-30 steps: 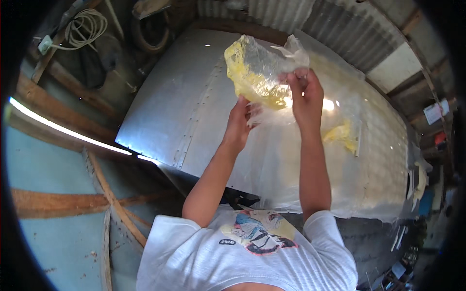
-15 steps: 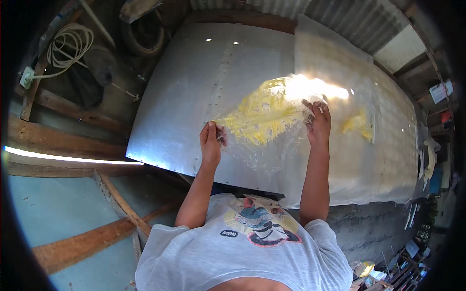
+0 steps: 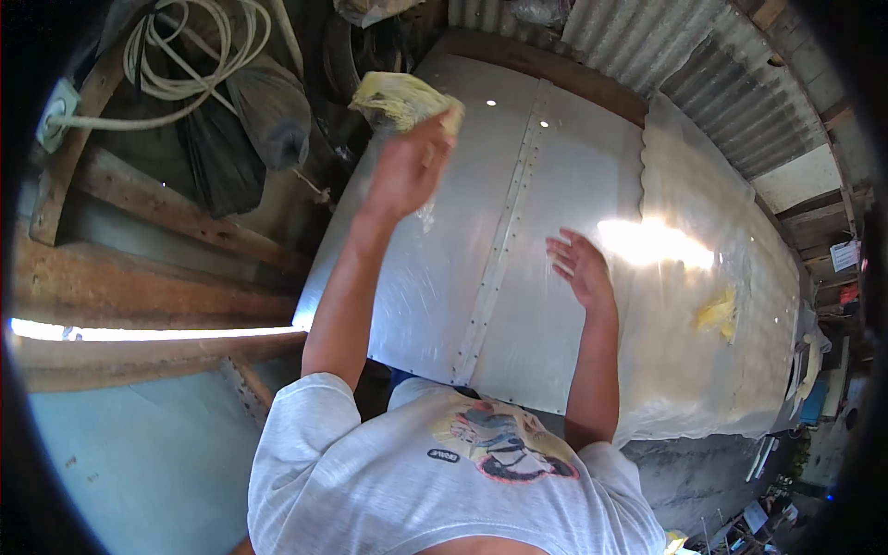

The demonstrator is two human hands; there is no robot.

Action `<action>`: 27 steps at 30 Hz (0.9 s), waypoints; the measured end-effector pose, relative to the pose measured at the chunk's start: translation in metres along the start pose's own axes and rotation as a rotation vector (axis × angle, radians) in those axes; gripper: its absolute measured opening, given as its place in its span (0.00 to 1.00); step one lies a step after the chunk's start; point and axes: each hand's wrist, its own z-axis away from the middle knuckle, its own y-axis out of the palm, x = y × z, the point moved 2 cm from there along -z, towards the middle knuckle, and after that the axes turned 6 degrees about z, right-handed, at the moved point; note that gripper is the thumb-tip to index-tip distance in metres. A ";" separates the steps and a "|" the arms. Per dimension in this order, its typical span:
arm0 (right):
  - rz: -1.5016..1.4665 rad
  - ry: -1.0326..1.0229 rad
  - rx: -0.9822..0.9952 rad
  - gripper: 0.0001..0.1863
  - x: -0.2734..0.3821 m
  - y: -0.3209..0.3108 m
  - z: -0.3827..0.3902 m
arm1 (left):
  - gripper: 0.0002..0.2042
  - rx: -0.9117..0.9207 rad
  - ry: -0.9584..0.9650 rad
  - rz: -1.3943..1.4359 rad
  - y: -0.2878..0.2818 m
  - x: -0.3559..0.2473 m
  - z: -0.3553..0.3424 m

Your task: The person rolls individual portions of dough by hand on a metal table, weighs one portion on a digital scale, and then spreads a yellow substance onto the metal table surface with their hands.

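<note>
My left hand (image 3: 409, 174) is raised over the far left edge of the metal-topped table (image 3: 444, 250), its fingers closed on a crumpled clear plastic bag with yellow print (image 3: 400, 98). The bag bunches up beyond the fingers, and motion blurs it slightly. Above the middle of the table, my right hand (image 3: 585, 268) is held with fingers apart and nothing in it. To its right, another yellow-printed piece of plastic (image 3: 717, 313) lies on the clear sheeting (image 3: 675, 370) that covers the table's right part.
A riveted seam strip (image 3: 507, 222) crosses the metal top. Coiled white cable (image 3: 199, 88), a wall socket (image 3: 57, 116) and dark bags (image 3: 268, 111) hang at the left by wooden beams (image 3: 157, 287). Corrugated sheet (image 3: 638, 46) stands behind the table.
The bag was stretched between both hands over the table. My right hand has let go of it, and my left hand has carried it up to the far left. The view has shifted left.
</note>
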 end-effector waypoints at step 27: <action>1.558 -0.583 -0.177 0.32 -0.063 0.182 -0.275 | 0.30 0.735 -0.480 -0.681 0.141 0.237 0.135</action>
